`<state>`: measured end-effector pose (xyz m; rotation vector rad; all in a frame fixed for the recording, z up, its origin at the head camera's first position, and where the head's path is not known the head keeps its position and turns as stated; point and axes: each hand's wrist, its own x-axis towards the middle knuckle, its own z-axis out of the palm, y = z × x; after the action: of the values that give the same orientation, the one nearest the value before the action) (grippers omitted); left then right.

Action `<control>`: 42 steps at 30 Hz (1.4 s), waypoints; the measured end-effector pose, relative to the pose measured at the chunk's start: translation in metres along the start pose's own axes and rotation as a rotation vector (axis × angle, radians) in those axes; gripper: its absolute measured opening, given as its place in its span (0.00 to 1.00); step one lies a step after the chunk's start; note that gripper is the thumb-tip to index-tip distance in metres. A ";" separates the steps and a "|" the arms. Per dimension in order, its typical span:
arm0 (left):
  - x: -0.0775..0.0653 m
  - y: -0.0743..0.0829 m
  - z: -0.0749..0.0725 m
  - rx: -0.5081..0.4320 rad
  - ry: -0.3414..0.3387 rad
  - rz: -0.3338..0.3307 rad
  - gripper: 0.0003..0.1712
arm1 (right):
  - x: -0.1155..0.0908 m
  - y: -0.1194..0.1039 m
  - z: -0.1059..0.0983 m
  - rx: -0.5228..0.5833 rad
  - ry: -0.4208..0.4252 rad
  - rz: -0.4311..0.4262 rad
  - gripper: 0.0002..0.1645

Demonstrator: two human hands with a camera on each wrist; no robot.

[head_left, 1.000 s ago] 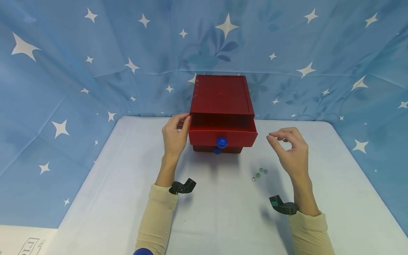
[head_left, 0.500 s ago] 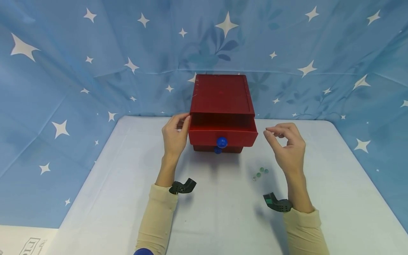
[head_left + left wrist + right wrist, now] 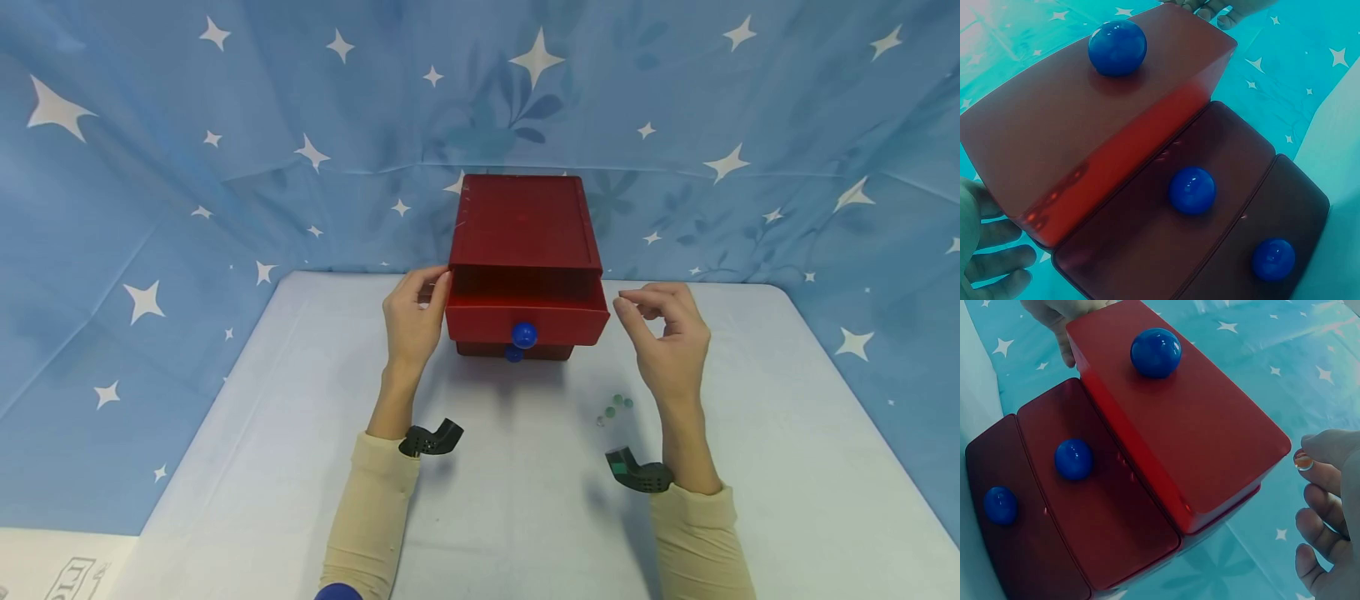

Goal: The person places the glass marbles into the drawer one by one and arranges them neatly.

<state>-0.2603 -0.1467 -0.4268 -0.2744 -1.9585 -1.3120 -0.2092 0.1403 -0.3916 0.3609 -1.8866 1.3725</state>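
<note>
A red cabinet (image 3: 525, 221) has its top drawer (image 3: 527, 325) pulled out; a blue ball knob (image 3: 524, 335) sits on that drawer's front. My left hand (image 3: 412, 321) holds the left side of the drawer, thumb and forefinger at its edge. To the drawer's right, clear of it, is my right hand (image 3: 671, 342). Between its thumb and forefinger it pinches a clear glass marble (image 3: 1303, 460) with orange inside, beside the drawer's front corner in the right wrist view. The part of the drawer floor visible in the head view looks bare.
Several green and clear marbles (image 3: 611, 412) lie on the white table (image 3: 517, 500), in front of the right hand. Two lower drawers with blue knobs (image 3: 1192, 190) are pushed in. A blue star-patterned cloth (image 3: 300, 167) hangs behind the cabinet.
My right hand has moved left and away from me, closer to the drawer's right side. The left hand and the drawer have stayed put.
</note>
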 end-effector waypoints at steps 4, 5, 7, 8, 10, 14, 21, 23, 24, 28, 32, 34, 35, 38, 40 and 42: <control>0.000 -0.001 0.001 -0.014 -0.010 0.005 0.11 | -0.001 -0.001 0.001 0.005 -0.007 -0.002 0.09; 0.000 -0.001 0.001 -0.013 -0.012 0.007 0.11 | -0.002 0.001 0.002 0.002 -0.009 -0.001 0.09; 0.000 -0.001 0.002 -0.015 -0.012 0.009 0.11 | -0.002 0.006 0.003 -0.007 -0.016 0.004 0.10; 0.000 0.000 0.001 -0.014 -0.008 0.009 0.11 | -0.003 0.009 0.003 -0.011 -0.020 0.009 0.10; 0.000 0.001 0.001 -0.012 -0.004 0.008 0.11 | -0.003 0.012 0.005 -0.019 -0.028 0.016 0.11; 0.000 0.001 0.000 -0.005 0.000 0.005 0.11 | -0.004 0.014 0.009 -0.012 -0.049 0.014 0.11; 0.000 0.000 -0.001 0.012 -0.016 0.003 0.12 | -0.006 0.014 0.017 0.001 -0.055 0.002 0.11; 0.000 0.000 -0.001 0.014 -0.016 0.001 0.13 | -0.006 0.014 0.018 -0.001 -0.051 0.001 0.11; 0.000 0.000 -0.001 0.013 -0.016 0.002 0.12 | -0.006 0.014 0.018 -0.001 -0.052 0.000 0.11; 0.000 0.001 -0.001 0.009 -0.005 0.000 0.12 | -0.006 0.014 0.018 0.004 -0.059 -0.002 0.11; 0.000 0.001 -0.001 0.013 -0.008 0.002 0.12 | -0.007 0.014 0.018 0.008 -0.067 -0.002 0.12; 0.000 0.001 -0.002 0.020 -0.014 -0.001 0.12 | -0.007 0.014 0.019 0.006 -0.065 0.000 0.12; 0.000 0.001 -0.002 0.023 -0.017 -0.001 0.12 | -0.007 0.014 0.019 0.004 -0.065 0.002 0.12; 0.000 0.001 -0.002 0.028 -0.021 -0.004 0.12 | -0.008 0.015 0.019 -0.003 -0.064 0.005 0.13; 0.001 0.001 -0.003 0.028 -0.023 -0.004 0.12 | -0.008 0.016 0.019 -0.009 -0.064 0.006 0.13; 0.001 0.001 -0.003 0.027 -0.024 -0.005 0.12 | -0.008 0.017 0.019 -0.012 -0.064 0.008 0.13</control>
<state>-0.2589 -0.1485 -0.4250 -0.2736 -1.9967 -1.2902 -0.2219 0.1281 -0.4117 0.3963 -1.9498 1.3684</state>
